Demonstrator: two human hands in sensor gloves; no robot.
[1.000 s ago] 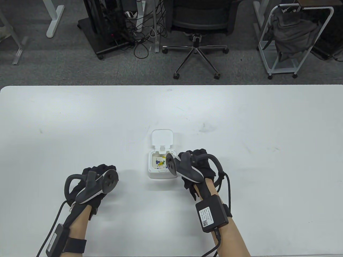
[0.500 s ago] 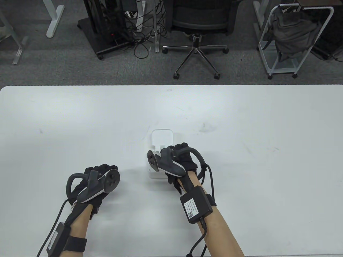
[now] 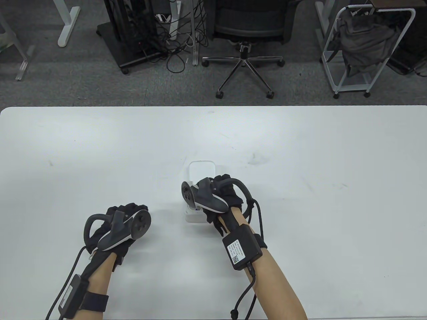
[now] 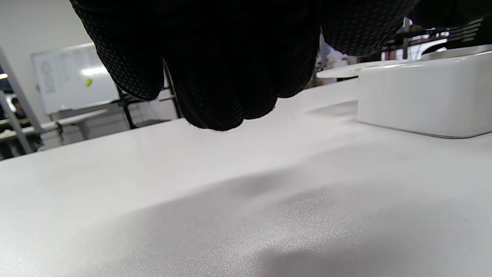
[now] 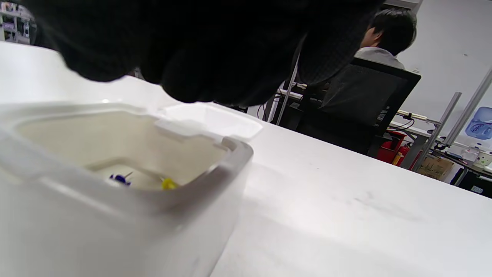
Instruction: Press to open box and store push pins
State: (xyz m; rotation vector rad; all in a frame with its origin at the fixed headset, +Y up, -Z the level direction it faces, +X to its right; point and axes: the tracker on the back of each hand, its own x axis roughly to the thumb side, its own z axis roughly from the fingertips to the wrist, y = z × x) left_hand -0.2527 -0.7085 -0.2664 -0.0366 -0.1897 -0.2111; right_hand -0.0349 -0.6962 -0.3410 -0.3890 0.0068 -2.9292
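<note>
White table: one open box (two push pins visible); both hands' grip unclear.

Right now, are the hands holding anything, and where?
The left hand holds nothing. The right hand hangs over the open box; whether its grip holds a pin cannot be told.

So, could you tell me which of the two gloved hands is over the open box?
The right hand; it hovers above the open white box, while the left hand rests apart on the table.
</note>
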